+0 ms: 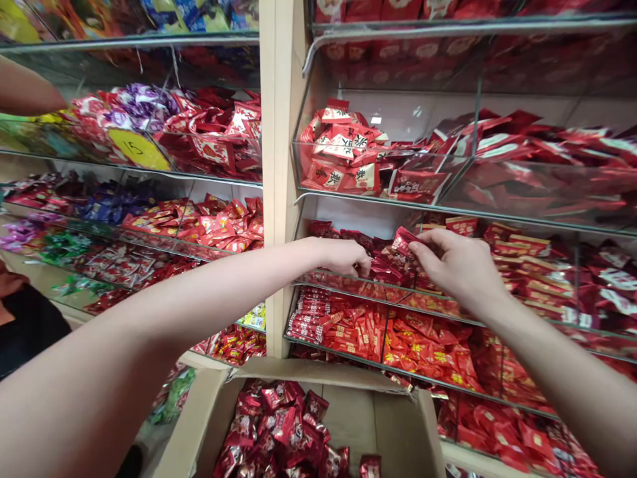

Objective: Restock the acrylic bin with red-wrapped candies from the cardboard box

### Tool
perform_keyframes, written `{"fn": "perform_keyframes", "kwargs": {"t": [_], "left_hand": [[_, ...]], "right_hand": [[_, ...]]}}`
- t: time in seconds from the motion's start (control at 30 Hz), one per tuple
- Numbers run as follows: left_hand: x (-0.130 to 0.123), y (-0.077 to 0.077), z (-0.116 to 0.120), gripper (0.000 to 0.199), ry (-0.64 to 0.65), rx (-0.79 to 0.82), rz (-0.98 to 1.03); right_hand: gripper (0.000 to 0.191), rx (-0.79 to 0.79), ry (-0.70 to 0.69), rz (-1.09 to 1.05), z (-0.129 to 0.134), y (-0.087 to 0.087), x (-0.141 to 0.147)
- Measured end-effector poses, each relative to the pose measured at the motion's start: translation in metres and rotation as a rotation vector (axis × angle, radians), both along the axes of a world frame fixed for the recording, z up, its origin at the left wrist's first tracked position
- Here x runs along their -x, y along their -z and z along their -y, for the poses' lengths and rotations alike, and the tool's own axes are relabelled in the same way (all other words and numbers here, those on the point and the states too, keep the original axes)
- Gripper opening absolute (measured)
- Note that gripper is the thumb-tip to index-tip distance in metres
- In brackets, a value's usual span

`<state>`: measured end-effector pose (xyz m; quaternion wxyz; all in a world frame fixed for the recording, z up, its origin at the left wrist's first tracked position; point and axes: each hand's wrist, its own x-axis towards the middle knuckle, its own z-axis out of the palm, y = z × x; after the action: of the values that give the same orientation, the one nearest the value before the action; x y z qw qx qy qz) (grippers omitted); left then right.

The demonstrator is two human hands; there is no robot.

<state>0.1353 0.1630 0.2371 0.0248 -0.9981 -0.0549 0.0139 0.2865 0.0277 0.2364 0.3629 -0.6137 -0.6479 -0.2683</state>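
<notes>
My right hand (455,260) pinches a red wrapped candy (404,240) between thumb and fingers, just above a shelf bin. To its left, my left hand (346,256) reaches over the clear front lip of the same shelf. Its fingers curl downward at the dark red candies (385,269) in the bin; what they hold, if anything, is hidden. Below both arms, an open cardboard box (398,415) contains a heap of dark red wrapped candies (283,425), mostly on its left side.
Clear-fronted shelves of wrapped candies rise on both sides of a pale wooden post (279,133). A yellow tag (139,149) marked 15 hangs on the left shelf. Another person's arm (27,89) reaches in at upper left. A dark-clothed person (32,325) is partly visible below it.
</notes>
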Motion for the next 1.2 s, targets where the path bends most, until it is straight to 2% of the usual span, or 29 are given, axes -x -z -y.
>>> {"fn": "perform_keyframes", "kwargs": {"t": [0.2,0.43,0.73,0.97,1.2], "left_hand": [[-0.016,-0.014,0.001,0.026,-0.078,-0.039,-0.173],[-0.027,-0.019,0.011,0.025,-0.197,-0.030,-0.338],[-0.030,-0.016,0.023,0.024,-0.185,-0.094,-0.296],[-0.034,-0.012,0.007,0.016,-0.178,0.004,-0.266],[-0.014,-0.017,-0.002,0.020,-0.147,0.155,-0.212]], "right_hand": [[0.018,-0.019,0.006,0.046,0.009,-0.001,-0.001],[0.019,-0.003,0.022,0.033,0.015,0.000,-0.009],[0.019,0.018,0.036,0.005,0.026,0.000,-0.014],[0.021,0.012,0.056,-0.005,0.034,0.005,-0.022],[0.021,0.007,0.034,0.004,0.036,0.008,-0.030]]}}
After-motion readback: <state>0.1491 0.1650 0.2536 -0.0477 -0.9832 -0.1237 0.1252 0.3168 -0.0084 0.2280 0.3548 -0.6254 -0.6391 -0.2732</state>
